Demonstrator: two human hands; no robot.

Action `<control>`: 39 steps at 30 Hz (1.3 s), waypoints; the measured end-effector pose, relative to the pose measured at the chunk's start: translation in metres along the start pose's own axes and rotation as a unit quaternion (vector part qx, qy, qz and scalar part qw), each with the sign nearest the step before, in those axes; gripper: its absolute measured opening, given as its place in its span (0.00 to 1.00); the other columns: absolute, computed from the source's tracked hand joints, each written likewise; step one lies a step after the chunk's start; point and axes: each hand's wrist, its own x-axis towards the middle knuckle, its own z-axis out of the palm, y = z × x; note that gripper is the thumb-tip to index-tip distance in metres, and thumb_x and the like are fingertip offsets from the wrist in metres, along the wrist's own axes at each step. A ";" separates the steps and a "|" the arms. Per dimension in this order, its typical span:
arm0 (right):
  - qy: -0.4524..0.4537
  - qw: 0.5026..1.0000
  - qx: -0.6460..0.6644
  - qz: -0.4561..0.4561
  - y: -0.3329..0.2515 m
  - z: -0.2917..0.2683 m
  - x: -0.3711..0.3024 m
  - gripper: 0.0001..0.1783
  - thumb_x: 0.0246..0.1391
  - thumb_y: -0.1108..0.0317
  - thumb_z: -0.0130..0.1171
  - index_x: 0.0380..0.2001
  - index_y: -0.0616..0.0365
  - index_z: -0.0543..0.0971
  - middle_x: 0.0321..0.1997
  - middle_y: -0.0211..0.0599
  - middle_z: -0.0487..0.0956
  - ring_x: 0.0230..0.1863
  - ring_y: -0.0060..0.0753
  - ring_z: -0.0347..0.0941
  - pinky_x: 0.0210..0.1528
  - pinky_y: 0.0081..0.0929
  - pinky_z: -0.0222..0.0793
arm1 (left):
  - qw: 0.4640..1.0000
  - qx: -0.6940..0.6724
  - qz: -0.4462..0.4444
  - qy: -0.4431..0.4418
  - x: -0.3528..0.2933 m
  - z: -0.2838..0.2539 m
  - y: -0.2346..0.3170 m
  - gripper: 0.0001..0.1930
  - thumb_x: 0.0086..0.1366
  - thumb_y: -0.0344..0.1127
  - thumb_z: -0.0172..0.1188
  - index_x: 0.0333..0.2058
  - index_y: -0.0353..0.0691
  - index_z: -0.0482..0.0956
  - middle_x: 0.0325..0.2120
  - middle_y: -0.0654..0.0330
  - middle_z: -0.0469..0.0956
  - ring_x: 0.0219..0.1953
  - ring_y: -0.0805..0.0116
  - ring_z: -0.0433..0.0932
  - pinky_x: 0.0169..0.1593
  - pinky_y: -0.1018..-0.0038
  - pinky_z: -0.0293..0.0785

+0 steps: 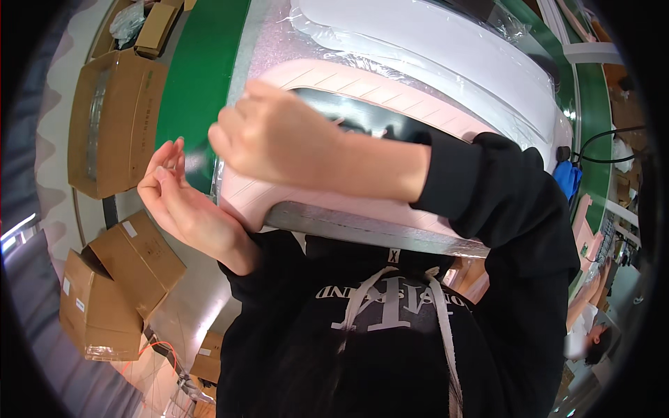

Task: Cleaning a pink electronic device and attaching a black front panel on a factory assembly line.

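Note:
A pale pink, ribbed molded shell [240, 198] lies in front of me, with a dark glossy panel [317, 99] in its middle. Above its left part, my right hand [268, 136] is closed in a fist and slightly blurred; its forearm crosses over the shell. My left hand [191, 209] is just off the shell's left end, palm turned up, with bent fingers and the thumb drawn in toward them. A faint, see-through smear shows between the two hands. What either hand holds, if anything, is too unclear to name.
Beyond the shell lies a large white piece [418, 35] in clear plastic wrap. A green surface [202, 70] runs along the left side. Cardboard boxes [115, 122] stand farther left, with an open carton [104, 299] below. Another person [596, 338] is at the far right.

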 end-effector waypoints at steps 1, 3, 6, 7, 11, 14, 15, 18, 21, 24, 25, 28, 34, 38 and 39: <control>-0.002 1.000 0.028 0.000 -0.010 -0.002 -0.001 0.07 0.30 0.69 0.55 0.12 0.53 0.67 0.12 0.27 0.65 0.16 0.25 0.64 0.26 0.22 0.59 | 1.000 -0.001 0.002 0.000 0.001 -0.002 0.000 0.09 0.68 0.32 0.40 0.35 0.33 0.65 0.42 0.47 0.72 0.44 0.62 0.71 0.52 0.67 0.63; -0.019 0.998 0.057 -0.003 -0.033 -0.010 -0.008 0.07 0.29 0.69 0.55 0.12 0.54 0.67 0.12 0.28 0.66 0.16 0.26 0.65 0.26 0.22 0.60 | 0.999 0.014 -0.029 -0.017 0.003 -0.002 -0.003 0.08 0.67 0.32 0.40 0.33 0.33 0.66 0.42 0.48 0.72 0.44 0.62 0.71 0.52 0.67 0.63; -0.110 0.987 0.121 -0.007 -0.024 -0.024 -0.006 0.06 0.29 0.69 0.55 0.12 0.54 0.68 0.13 0.29 0.67 0.15 0.28 0.66 0.25 0.23 0.61 | 0.998 0.013 -0.054 -0.039 0.001 0.000 -0.006 0.09 0.67 0.32 0.41 0.32 0.33 0.67 0.41 0.49 0.72 0.43 0.62 0.71 0.51 0.68 0.63; -0.183 0.971 0.155 -0.006 -0.013 -0.034 -0.002 0.06 0.30 0.69 0.55 0.12 0.54 0.68 0.13 0.30 0.67 0.15 0.29 0.66 0.25 0.24 0.62 | 0.997 0.008 -0.064 -0.053 0.001 -0.001 -0.005 0.09 0.66 0.32 0.42 0.32 0.33 0.67 0.41 0.49 0.72 0.43 0.63 0.70 0.51 0.69 0.63; -0.033 0.992 0.107 0.058 0.069 -0.035 -0.018 0.08 0.39 0.70 0.56 0.14 0.55 0.68 0.14 0.31 0.68 0.14 0.35 0.66 0.24 0.26 0.63 | 0.989 0.078 -0.073 -0.106 -0.002 0.005 0.003 0.09 0.66 0.33 0.44 0.32 0.32 0.69 0.40 0.52 0.73 0.43 0.64 0.70 0.50 0.71 0.63; -0.021 0.998 0.026 0.051 0.079 -0.026 -0.027 0.10 0.43 0.69 0.56 0.15 0.55 0.68 0.14 0.31 0.68 0.15 0.35 0.65 0.24 0.25 0.63 | 0.980 0.121 -0.062 -0.142 -0.001 0.014 0.004 0.09 0.65 0.32 0.44 0.34 0.31 0.70 0.40 0.53 0.73 0.42 0.64 0.69 0.50 0.72 0.63; -0.024 0.999 -0.001 0.026 0.075 -0.024 -0.028 0.10 0.44 0.69 0.57 0.15 0.55 0.68 0.14 0.30 0.68 0.15 0.34 0.65 0.24 0.24 0.62 | 0.978 0.134 -0.055 -0.150 -0.002 0.013 0.004 0.09 0.65 0.32 0.45 0.35 0.31 0.70 0.40 0.54 0.73 0.42 0.65 0.69 0.50 0.72 0.62; -0.030 0.999 -0.036 0.024 0.063 -0.023 -0.031 0.10 0.44 0.69 0.57 0.15 0.54 0.67 0.14 0.29 0.66 0.16 0.32 0.65 0.24 0.24 0.61 | 0.975 0.152 -0.042 -0.156 -0.004 0.010 0.000 0.09 0.65 0.32 0.45 0.36 0.31 0.70 0.40 0.54 0.73 0.42 0.64 0.69 0.49 0.72 0.62; -0.034 0.995 -0.058 0.070 0.042 -0.027 -0.033 0.10 0.42 0.70 0.56 0.15 0.54 0.66 0.14 0.29 0.65 0.17 0.30 0.65 0.25 0.24 0.60 | 0.975 0.158 -0.028 -0.155 -0.002 0.008 -0.004 0.09 0.64 0.31 0.45 0.36 0.31 0.70 0.40 0.54 0.73 0.42 0.64 0.69 0.49 0.72 0.63; -0.068 0.993 -0.024 0.097 0.001 -0.037 -0.036 0.09 0.40 0.71 0.55 0.15 0.53 0.64 0.14 0.28 0.63 0.17 0.28 0.65 0.24 0.25 0.59 | 0.969 0.193 -0.022 -0.151 -0.003 0.010 -0.002 0.08 0.63 0.30 0.45 0.36 0.31 0.70 0.39 0.53 0.72 0.41 0.63 0.69 0.48 0.72 0.63; -0.075 0.994 0.025 0.080 -0.013 -0.043 -0.036 0.09 0.39 0.71 0.54 0.16 0.52 0.64 0.15 0.28 0.63 0.18 0.27 0.65 0.24 0.25 0.59 | 0.969 0.189 -0.022 -0.155 -0.004 0.011 -0.002 0.08 0.63 0.30 0.45 0.36 0.31 0.70 0.39 0.53 0.72 0.41 0.63 0.69 0.48 0.72 0.63; -0.091 0.991 0.082 0.051 -0.012 -0.053 -0.040 0.08 0.39 0.70 0.54 0.17 0.52 0.65 0.15 0.29 0.63 0.18 0.27 0.65 0.24 0.25 0.60 | 0.959 0.218 -0.010 -0.182 -0.005 0.014 0.000 0.09 0.63 0.30 0.45 0.36 0.30 0.70 0.37 0.53 0.71 0.39 0.62 0.69 0.46 0.72 0.64; -0.061 0.987 -0.003 0.148 0.085 -0.065 -0.074 0.09 0.45 0.70 0.58 0.17 0.55 0.69 0.17 0.29 0.67 0.17 0.32 0.64 0.21 0.25 0.58 | 0.942 0.246 -0.021 -0.226 -0.007 0.021 0.003 0.09 0.65 0.31 0.45 0.36 0.30 0.70 0.37 0.54 0.71 0.39 0.65 0.69 0.46 0.75 0.64; -0.055 0.989 -0.071 0.120 0.066 -0.062 -0.072 0.11 0.47 0.70 0.59 0.17 0.54 0.68 0.16 0.28 0.67 0.17 0.29 0.63 0.21 0.24 0.57 | 0.932 0.261 -0.043 -0.247 -0.010 0.020 0.004 0.10 0.67 0.32 0.45 0.38 0.30 0.71 0.39 0.57 0.72 0.40 0.73 0.68 0.47 0.79 0.63; -0.057 0.988 -0.071 0.122 0.060 -0.063 -0.073 0.11 0.47 0.70 0.59 0.17 0.54 0.68 0.16 0.28 0.67 0.17 0.29 0.63 0.21 0.24 0.57 | 0.934 0.261 -0.045 -0.239 -0.010 0.020 0.003 0.10 0.67 0.32 0.45 0.38 0.30 0.71 0.39 0.57 0.72 0.40 0.73 0.68 0.47 0.79 0.63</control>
